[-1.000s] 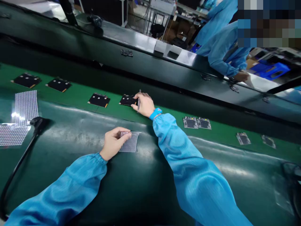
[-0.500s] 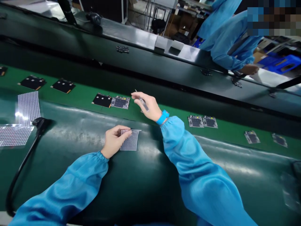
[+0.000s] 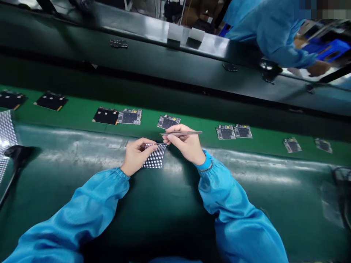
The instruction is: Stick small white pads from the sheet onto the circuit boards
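Between thumb and fingers my left hand [image 3: 137, 156] pinches the top edge of a sheet of small white square stickers [image 3: 154, 157], which hangs over the dark green work surface. A pair of tweezers [image 3: 186, 133] lies in the closed fingers of my right hand [image 3: 188, 143], its thin tips pointing left just above the sheet's upper right corner. Whether the tips hold anything is too small to tell. Right behind this hand a circuit board [image 3: 168, 121] rests on the green belt [image 3: 192, 128]. Another board [image 3: 129, 117] lies left of it, against a black-covered board [image 3: 105, 115].
More boards [image 3: 225, 132] lie along the belt to the right, and black-covered boards [image 3: 51, 100] to the left. A black cable [image 3: 17, 155] and more sticker sheets [image 3: 6, 137] are at the left. Beyond the raised ledge [image 3: 153, 31] a person in a blue sleeve [image 3: 285, 40] works.
My right hand has come back from over the belt toward the sheet, the tweezers now lying level. The board behind it now shows. My view has shifted; my left hand keeps its pinch.
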Available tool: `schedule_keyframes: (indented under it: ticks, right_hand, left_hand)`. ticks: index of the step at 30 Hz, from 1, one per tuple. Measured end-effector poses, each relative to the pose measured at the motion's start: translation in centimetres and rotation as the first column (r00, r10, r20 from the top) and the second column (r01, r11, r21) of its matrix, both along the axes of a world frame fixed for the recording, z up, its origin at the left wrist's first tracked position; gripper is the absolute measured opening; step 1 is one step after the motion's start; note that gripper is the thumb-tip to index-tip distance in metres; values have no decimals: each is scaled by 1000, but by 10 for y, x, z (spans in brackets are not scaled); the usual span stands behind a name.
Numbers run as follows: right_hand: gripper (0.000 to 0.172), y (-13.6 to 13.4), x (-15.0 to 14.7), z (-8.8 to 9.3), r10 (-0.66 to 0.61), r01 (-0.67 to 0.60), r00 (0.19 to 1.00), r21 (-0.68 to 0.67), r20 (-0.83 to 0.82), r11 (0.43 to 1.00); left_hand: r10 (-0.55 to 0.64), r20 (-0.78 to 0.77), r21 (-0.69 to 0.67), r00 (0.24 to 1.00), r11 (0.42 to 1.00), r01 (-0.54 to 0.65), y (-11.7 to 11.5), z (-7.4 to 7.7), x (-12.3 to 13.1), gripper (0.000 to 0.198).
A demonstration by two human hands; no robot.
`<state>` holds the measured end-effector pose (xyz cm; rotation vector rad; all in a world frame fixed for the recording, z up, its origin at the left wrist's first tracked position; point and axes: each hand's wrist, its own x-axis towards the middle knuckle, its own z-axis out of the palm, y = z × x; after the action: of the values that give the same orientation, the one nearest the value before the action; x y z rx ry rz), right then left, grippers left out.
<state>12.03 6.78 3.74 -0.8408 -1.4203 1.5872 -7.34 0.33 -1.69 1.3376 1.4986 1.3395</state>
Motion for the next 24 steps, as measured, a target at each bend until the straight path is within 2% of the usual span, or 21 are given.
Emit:
schedule_keyframes:
  ticks: [5,8,15,24]
  right_hand:
    - [22,1,4,-2,38,-41,998,49,59,998]
    - [19,1,4,0,65,-66,997,11,38,998]
    - [28,-5,-4,-3,7,-5,999,-45,46,999]
    - [24,-3,-6,-5,2,0,996,-23,94,1000]
  left_hand:
    - [-22,-19,9,1000,1000,22,-3,-2,-1,12]
    - [-29,-12,9,999,1000,30,-3,0,-1,11]
    - [-41,-16,14,999,999,42,-4,0,-1,9]
    - [-45,-21,1,999,999,45,-4,0,-2,13]
